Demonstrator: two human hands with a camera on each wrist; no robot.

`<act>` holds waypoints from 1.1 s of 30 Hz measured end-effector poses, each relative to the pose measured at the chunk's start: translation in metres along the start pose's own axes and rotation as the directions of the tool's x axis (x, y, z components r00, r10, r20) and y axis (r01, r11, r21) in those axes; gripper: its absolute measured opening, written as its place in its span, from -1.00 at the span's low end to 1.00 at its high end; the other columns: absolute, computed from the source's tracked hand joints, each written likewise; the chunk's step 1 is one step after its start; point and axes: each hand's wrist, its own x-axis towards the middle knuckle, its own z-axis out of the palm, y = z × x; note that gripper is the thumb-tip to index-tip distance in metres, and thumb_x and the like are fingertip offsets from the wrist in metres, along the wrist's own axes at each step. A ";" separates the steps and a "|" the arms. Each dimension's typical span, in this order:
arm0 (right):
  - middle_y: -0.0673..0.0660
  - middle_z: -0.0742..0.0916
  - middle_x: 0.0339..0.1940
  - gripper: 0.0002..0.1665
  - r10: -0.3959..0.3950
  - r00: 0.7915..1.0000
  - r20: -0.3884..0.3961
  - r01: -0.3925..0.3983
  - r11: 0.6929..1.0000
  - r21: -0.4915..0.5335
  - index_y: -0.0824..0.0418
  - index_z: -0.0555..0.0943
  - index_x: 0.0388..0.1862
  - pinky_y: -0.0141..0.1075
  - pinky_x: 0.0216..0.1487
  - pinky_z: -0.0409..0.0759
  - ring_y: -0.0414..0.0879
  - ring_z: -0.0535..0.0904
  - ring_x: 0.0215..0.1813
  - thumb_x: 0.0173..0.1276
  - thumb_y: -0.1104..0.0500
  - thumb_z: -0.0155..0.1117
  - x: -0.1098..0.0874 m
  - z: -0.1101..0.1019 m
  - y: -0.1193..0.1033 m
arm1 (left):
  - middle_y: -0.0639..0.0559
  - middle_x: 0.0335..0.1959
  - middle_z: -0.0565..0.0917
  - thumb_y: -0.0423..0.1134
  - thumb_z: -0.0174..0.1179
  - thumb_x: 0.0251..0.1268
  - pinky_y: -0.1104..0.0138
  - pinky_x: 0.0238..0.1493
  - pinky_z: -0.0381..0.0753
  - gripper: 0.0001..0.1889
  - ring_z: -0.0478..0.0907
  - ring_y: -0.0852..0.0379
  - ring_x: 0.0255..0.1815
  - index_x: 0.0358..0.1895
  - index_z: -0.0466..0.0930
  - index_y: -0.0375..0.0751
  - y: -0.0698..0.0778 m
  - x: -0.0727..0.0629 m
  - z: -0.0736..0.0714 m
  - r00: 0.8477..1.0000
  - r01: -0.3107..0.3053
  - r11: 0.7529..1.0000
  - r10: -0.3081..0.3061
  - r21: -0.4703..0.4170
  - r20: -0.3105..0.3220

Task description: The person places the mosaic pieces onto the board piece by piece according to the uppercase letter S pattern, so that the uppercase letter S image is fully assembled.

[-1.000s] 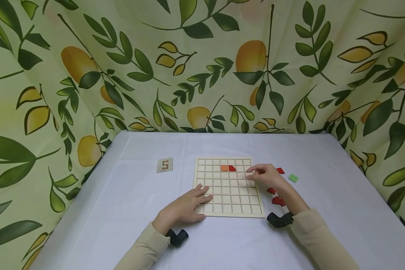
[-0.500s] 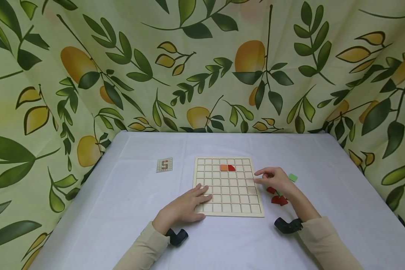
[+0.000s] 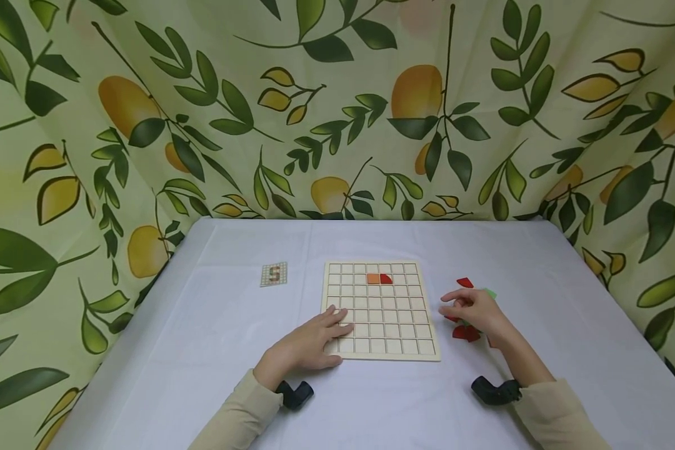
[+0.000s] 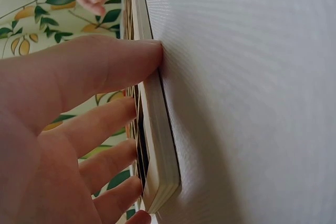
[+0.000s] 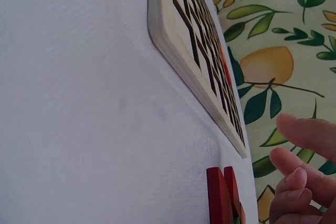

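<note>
A pale wooden grid board (image 3: 390, 325) lies flat on the table. An orange square tile (image 3: 374, 279) and a red round-edged tile (image 3: 385, 279) sit side by side near its far edge. My left hand (image 3: 309, 344) rests on the board's near left corner with spread fingers; in the left wrist view its thumb (image 4: 131, 59) lies along the board's side. Right of the board, my right hand (image 3: 478, 311) hovers over loose tiles. In the right wrist view its thumb and forefinger are apart, and nothing shows between them. Red tiles (image 5: 216, 195) lie below it, partly hidden by the hand in the head view.
A small card (image 3: 274, 274) with a gridded figure lies left of the board. A red tile (image 3: 464, 283) and a green tile (image 3: 490, 292) lie beyond the right hand. White cloth covers the table (image 3: 225, 300); a leaf-patterned curtain (image 3: 337, 144) hangs behind.
My right hand has drawn back from the board's right edge, moving right and toward me over the loose tiles. The left hand stays where it was.
</note>
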 end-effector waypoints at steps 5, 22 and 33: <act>-0.05 0.46 -0.58 -0.50 -0.009 1.000 -0.005 0.009 1.000 -0.010 0.42 0.58 0.03 -0.45 -0.58 0.28 -0.23 0.34 -0.48 0.20 0.13 0.41 -0.006 -0.003 0.006 | -0.04 0.56 0.18 -0.11 0.23 0.22 0.00 0.55 0.19 -0.35 0.01 -0.11 0.61 0.41 0.33 -0.01 0.000 -0.001 0.000 1.000 -0.004 1.000 0.004 -0.002 0.001; 0.01 0.40 -0.60 -0.52 0.049 0.995 -0.083 -0.058 0.992 -0.110 0.42 0.58 -0.11 -0.42 -0.58 0.27 -0.12 0.33 -0.34 0.12 0.10 0.46 -0.007 -0.004 0.021 | -0.03 0.56 0.17 -0.09 0.24 0.22 0.00 0.55 0.20 -0.35 -0.01 -0.11 0.62 0.42 0.32 0.01 -0.002 0.002 0.002 1.000 0.009 1.000 -0.009 0.006 0.007; 0.01 0.40 -0.61 -0.60 -0.022 0.997 -0.072 0.012 0.989 -0.146 0.42 0.62 -0.09 -0.42 -0.59 0.28 -0.13 0.31 -0.40 0.14 0.20 0.41 -0.007 -0.002 0.022 | -0.02 0.56 0.16 -0.09 0.24 0.22 -0.02 0.54 0.21 -0.35 0.00 -0.11 0.62 0.41 0.33 0.01 -0.002 0.002 0.002 1.000 0.010 1.000 -0.010 -0.009 0.004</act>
